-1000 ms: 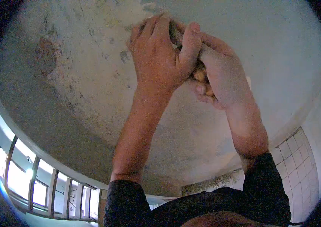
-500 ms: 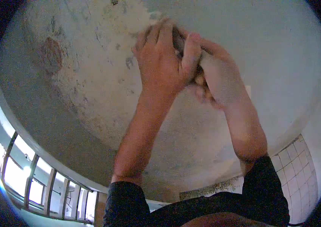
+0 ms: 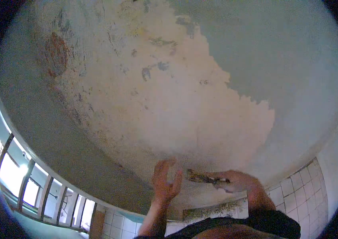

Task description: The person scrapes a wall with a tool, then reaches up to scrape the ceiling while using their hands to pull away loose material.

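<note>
My right hand [image 3: 238, 181] is wrapped round a dirty, worn scraper [image 3: 202, 177], its blade end pointing left toward my other hand. My left hand [image 3: 165, 181] is raised just left of that blade, fingers up and apart, with nothing in it. Both hands are low in the view, in front of a large plastered surface [image 3: 173, 115]. On that surface, a pale bare patch with a ragged edge meets grey-green paint [image 3: 272, 59] at the upper right.
A reddish-brown patch [image 3: 57, 53] marks the surface at the upper left. A row of bright window openings with bars [image 3: 45, 197] lies at the lower left. White wall tiles [image 3: 300, 185] show at the lower right, and a mouldy strip [image 3: 214, 211] runs behind my arms.
Both hands have come down from high on the surface to low in the view and have separated. My left hand has left the scraper; more of the bare patch shows.
</note>
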Demonstrator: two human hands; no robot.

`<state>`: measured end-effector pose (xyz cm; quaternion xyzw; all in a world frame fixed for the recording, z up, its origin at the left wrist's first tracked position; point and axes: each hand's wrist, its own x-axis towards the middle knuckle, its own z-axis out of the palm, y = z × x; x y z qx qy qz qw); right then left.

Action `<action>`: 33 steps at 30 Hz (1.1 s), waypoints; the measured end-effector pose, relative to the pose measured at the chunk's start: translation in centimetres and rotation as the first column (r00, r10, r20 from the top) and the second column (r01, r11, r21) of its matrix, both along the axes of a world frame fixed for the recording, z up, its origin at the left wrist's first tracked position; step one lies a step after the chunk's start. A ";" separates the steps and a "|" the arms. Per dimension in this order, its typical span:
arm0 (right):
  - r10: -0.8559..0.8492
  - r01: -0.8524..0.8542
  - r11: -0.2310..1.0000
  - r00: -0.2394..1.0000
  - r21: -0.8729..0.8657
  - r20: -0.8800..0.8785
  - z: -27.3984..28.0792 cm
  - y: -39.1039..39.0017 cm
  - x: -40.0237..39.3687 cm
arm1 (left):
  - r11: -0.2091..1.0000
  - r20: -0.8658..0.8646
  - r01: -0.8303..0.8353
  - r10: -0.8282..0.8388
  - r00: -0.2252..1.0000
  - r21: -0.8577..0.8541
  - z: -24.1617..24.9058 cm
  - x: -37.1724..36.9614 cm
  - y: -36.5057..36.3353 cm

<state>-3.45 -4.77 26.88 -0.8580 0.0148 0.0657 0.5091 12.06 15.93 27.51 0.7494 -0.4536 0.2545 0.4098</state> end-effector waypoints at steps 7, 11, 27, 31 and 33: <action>0.109 -0.113 0.993 0.987 0.025 0.116 -14.5 -2.4 1.8 | 0.931 -0.636 -0.074 0.301 0.710 0.358 -13.1 0.5 5.4; 0.189 -0.205 0.978 0.938 0.026 0.290 -12.0 -0.3 5.4 | 0.834 -0.583 -0.050 0.425 0.692 0.549 -14.2 -0.1 4.3; 0.224 -0.222 0.965 0.975 0.139 0.004 -17.9 2.1 4.5 | 0.986 -0.695 -0.094 0.164 0.701 0.137 -14.0 -4.0 -0.6; 0.245 -0.244 0.968 0.969 -0.057 0.013 -19.1 0.0 3.4 | 0.983 -0.705 0.014 0.123 0.698 0.185 -14.3 -5.3 -1.3; 0.344 -0.341 0.936 0.939 -0.089 0.020 -19.2 -2.2 3.4 | 0.978 -0.711 0.022 0.136 0.690 0.208 -12.3 -6.2 -2.2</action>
